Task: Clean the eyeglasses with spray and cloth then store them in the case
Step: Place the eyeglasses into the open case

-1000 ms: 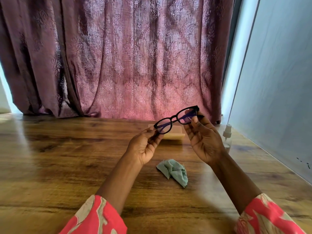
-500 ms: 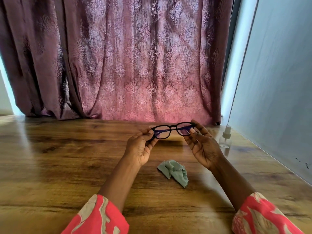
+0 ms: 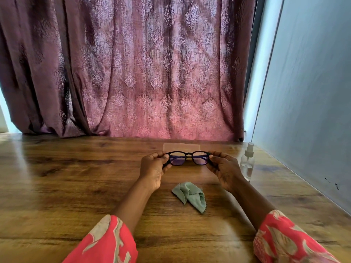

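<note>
Black-framed eyeglasses [image 3: 187,158] held level above wooden surface [image 3: 76,183]; left hand [image 3: 154,168] pinches left end, right hand [image 3: 223,168] pinches right end. Step: inspection, judged. Green cloth [image 3: 190,196] lies below, spray bottle [image 3: 247,162] right, case [image 3: 181,147] behind. Next: free one hand for spray.

Black eyeglasses [image 3: 187,158], green cloth [image 3: 190,196], perhaps tan case [image 3: 181,147].

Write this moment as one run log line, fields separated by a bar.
left hand: holds eyeglasses | right hand: holds eyeglasses | cloth: on table | spray bottle: upright, untouched
</note>
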